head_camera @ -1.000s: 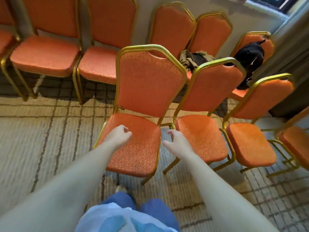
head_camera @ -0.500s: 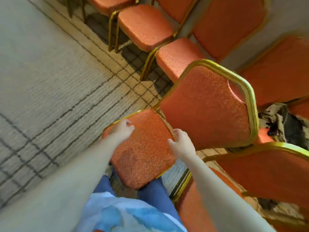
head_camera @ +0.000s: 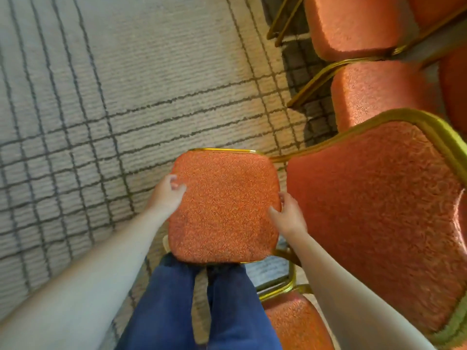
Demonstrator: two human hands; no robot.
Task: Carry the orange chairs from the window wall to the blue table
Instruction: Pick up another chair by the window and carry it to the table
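The orange chair (head_camera: 225, 205) is close in front of the person's jeans (head_camera: 177, 299), its seat facing up and its backrest (head_camera: 379, 210) swung out to the right, beside the other orange chairs (head_camera: 358, 94) on the patterned carpet (head_camera: 101, 97). The blue table is not in view. With its gold metal frame (head_camera: 227, 150) and padded seat, the chair looks rigid and moderately heavy, and probably awkward because the tall back pulls to one side. The cushion gives under pressure, so the firm hold is the frame under the seat edges. The hands are set well apart. The left hand (head_camera: 165, 197) grips the seat's left edge with curled fingers, and the right hand (head_camera: 288, 215) clasps the right edge next to the backrest. I cannot tell whether the legs are off the carpet.
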